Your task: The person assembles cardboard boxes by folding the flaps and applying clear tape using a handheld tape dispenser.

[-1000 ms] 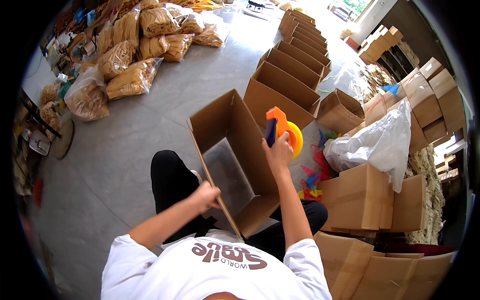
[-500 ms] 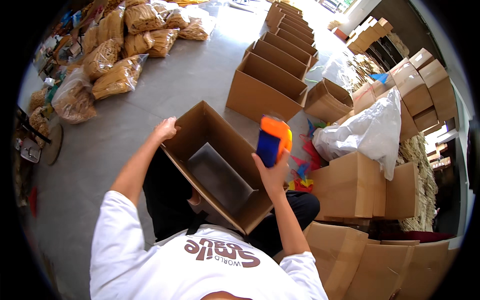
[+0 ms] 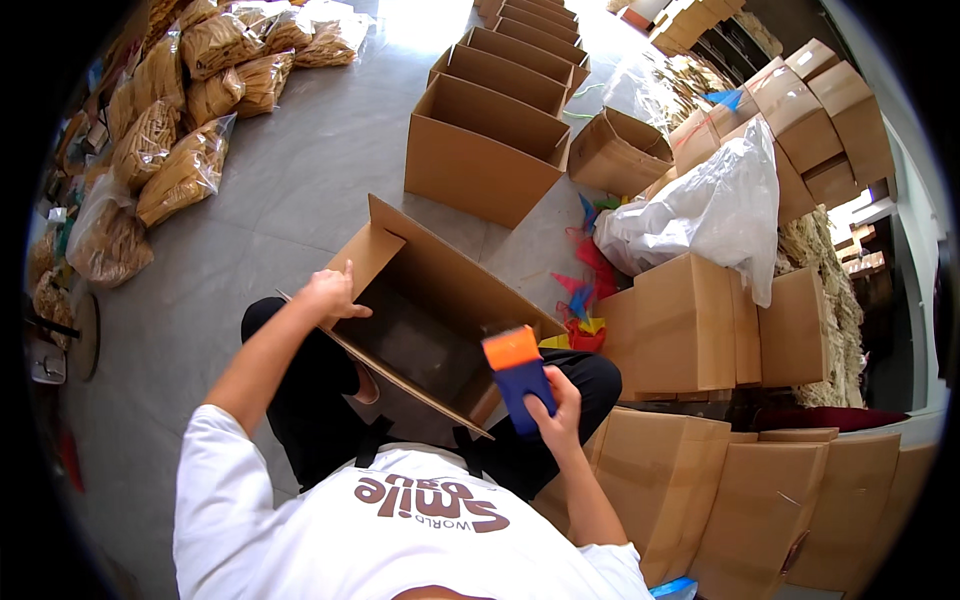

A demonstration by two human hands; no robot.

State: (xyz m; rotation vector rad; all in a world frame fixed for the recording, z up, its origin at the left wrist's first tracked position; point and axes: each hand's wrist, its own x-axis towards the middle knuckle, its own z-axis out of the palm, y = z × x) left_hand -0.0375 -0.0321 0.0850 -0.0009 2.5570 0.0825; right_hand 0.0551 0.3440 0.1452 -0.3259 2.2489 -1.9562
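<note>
At frame centre an open cardboard box [image 3: 440, 300] rests on the seated person's lap, the left hand [image 3: 330, 293] gripping its left flap, the right hand [image 3: 555, 410] closed around an orange-and-blue tape dispenser [image 3: 517, 370] just right of it.

So that's me from above: white t-shirt [image 3: 330, 520] with short sleeves, dark reddish-brown lettering printed across the chest, which reads upside down from up here. Black trousers [image 3: 310, 390] on the legs. Forearms are bare, no watch, no gloves, no rings that I can make out on my left hand [image 3: 330, 293] or right hand [image 3: 558, 408]. Fingers [image 3: 545, 405] bare too.
</note>
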